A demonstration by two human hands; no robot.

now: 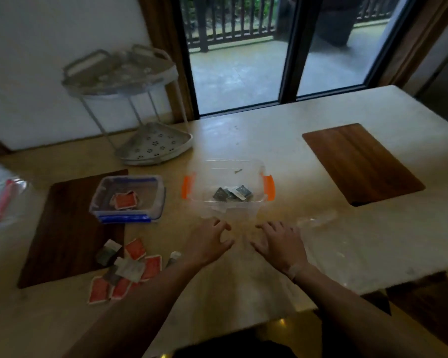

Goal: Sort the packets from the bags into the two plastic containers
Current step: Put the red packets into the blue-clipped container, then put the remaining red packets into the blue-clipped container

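While our left hand (209, 242) and right hand (277, 242) hover open and empty over the table (373, 241), a thin clear bag (318, 222) lies at three o'clock; we judge it hard to see and easily brushed off. At nine o'clock loose packets (124, 270) lie mixed, red and grey, so missorting is the risk. At twelve the orange-clipped container (228, 187) holds grey packets; at ten the blue-rimmed container (128, 198) holds red. We cannot read any print.

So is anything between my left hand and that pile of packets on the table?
Nothing visible. The left hand is empty, and the loose packets lie on open tabletop just to its left. The blue-trimmed container stands farther back, clear of that path.
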